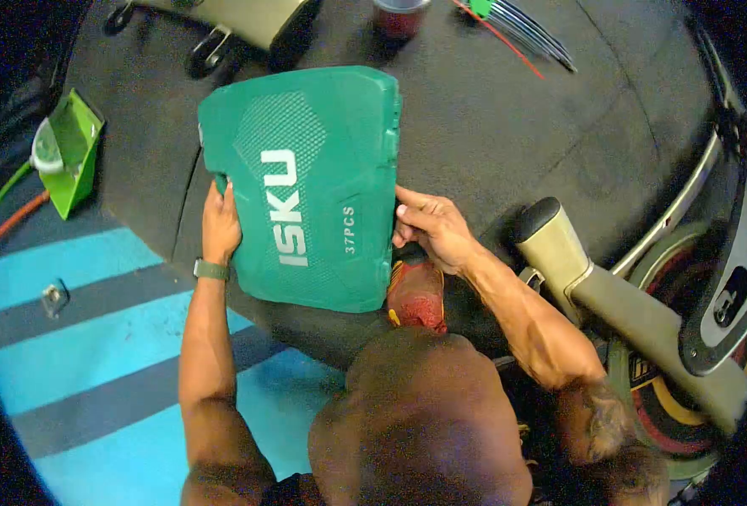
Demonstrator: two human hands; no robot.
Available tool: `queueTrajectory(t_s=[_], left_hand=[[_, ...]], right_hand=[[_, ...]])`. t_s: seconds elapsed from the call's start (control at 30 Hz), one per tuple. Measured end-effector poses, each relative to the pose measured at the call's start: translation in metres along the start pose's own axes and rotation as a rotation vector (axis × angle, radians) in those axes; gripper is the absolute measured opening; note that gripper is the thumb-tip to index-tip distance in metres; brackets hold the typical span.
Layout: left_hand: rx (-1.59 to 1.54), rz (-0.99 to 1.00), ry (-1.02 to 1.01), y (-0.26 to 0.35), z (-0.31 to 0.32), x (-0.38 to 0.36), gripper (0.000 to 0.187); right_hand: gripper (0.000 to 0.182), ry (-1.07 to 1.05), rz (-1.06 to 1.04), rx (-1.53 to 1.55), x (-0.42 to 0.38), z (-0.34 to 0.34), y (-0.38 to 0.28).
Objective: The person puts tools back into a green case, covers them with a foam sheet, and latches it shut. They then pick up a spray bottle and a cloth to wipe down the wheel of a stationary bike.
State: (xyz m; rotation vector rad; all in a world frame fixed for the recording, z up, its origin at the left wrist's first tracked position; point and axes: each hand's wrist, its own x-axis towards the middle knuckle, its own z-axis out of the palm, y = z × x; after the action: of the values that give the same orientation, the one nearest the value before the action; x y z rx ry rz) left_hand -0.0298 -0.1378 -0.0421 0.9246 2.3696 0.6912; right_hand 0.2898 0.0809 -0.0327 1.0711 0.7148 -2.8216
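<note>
A green plastic tool case [323, 190], lettered "ISKU" and "37PCS" in white, is held closed in front of me, with its lettering running sideways. My left hand [221, 226] grips it at the left edge, with the fingers wrapped round by the handle gap. A dark band with a watch sits on that wrist. At the opposite edge, where the latches are, my right hand [432, 226] has its thumb and fingers closed against the case's side; part of the fingers is hidden. Just below the case shows a red shoe [417, 297] at the end of my bent leg.
To the right stands an exercise bike [593, 291] with a beige frame and a flywheel. A beige frame part [247, 21] with wheels lies at the top left. Cable ties [525, 34], a dark red cup [400, 18] and a green dustpan-like holder [74, 156] rest around the floor.
</note>
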Motion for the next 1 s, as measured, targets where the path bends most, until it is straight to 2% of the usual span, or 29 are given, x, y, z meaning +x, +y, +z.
queueTrajectory(t_s=[0.03,0.07,0.17,0.27,0.37,0.43,0.47,0.57,0.6,0.7,0.73,0.83,0.97,1.0], left_hand=[[-0.138,-0.14,-0.066,0.017,-0.006,-0.001,0.041],[0.015,-0.056,-0.029,0.009,-0.007,-0.002,0.041],[0.061,-0.067,-0.026,0.017,-0.005,-0.003,0.042],[-0.117,-0.17,-0.058,0.02,-0.003,-0.004,0.042],[0.096,-0.006,-0.037,0.001,-0.004,-0.002,0.042],[0.095,-0.053,-0.018,0.008,-0.005,-0.003,0.042],[0.097,-0.074,-0.007,0.013,-0.004,-0.003,0.043],[0.049,-0.066,-0.021,0.015,-0.004,-0.001,0.043],[0.077,-0.045,-0.005,0.012,-0.004,-0.001,0.043],[0.172,0.026,0.01,-0.002,-0.003,-0.004,0.042],[0.212,0.056,-0.002,-0.006,-0.004,-0.004,0.042],[0.194,0.083,0.0,-0.006,-0.001,-0.004,0.041],[0.207,0.13,-0.032,-0.004,-0.002,-0.001,0.041],[0.132,0.021,-0.024,0.003,-0.002,-0.003,0.044]], right_hand=[[0.053,0.009,0.014,-0.008,-0.001,0.002,-0.001],[0.054,0.017,0.031,-0.015,-0.002,0.005,-0.002],[0.062,0.009,0.062,-0.019,0.002,-0.003,0.004],[0.066,-0.018,0.065,-0.105,0.005,-0.009,0.008],[0.066,-0.032,0.056,-0.282,0.007,-0.011,0.006],[0.066,-0.014,0.058,-0.43,0.007,-0.006,-0.003],[0.059,0.035,0.042,-0.552,0.004,-0.004,-0.008],[0.053,0.114,-0.059,-0.644,0.004,-0.005,0.0],[0.044,0.159,-0.037,-0.64,-0.003,0.003,-0.01],[0.035,0.176,-0.08,-0.522,-0.001,-0.01,0.005],[0.026,0.209,-0.139,-0.463,-0.002,-0.011,0.011],[0.022,0.191,-0.058,-0.445,-0.01,-0.011,0.022],[0.018,0.132,0.032,-0.691,-0.023,-0.008,0.034],[0.02,0.166,0.021,-0.714,-0.025,-0.004,0.03]])
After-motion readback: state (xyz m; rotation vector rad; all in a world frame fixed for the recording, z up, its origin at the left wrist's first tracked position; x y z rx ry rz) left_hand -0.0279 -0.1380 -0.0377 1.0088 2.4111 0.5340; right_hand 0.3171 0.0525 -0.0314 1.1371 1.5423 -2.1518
